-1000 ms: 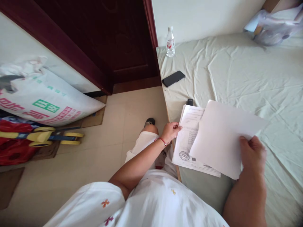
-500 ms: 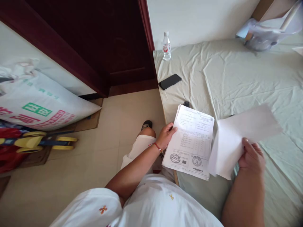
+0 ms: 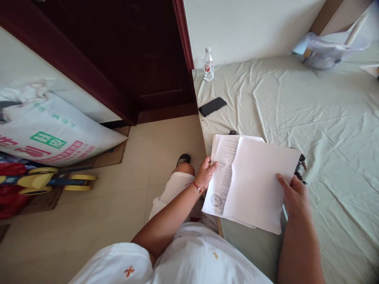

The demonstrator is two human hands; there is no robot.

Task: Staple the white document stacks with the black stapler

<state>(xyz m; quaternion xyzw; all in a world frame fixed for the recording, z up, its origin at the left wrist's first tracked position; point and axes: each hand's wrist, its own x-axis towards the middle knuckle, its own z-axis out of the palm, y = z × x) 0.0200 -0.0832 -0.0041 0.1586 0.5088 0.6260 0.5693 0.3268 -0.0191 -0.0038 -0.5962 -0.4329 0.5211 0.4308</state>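
Note:
A stack of printed papers with a round stamp is pinched at its left edge by my left hand, thumb on top. Over the right part of the stack lies a blank white sheet. My right hand grips that sheet near its right edge, its thumb on the upper face and its fingers partly hidden behind. The blank sheet covers most of the print; only a left strip shows. Just beyond the right hand, a dark bunch of small items sits on the cloth.
A green cloth covers the table. On it are a black phone, a water bottle, a small black object and a clear plastic container. A large white sack and a yellow-wheeled toy lie on the left.
My right hand has moved left, bringing the blank sheet from the right side onto the printed stack. My left hand keeps its hold on the stack's left edge.

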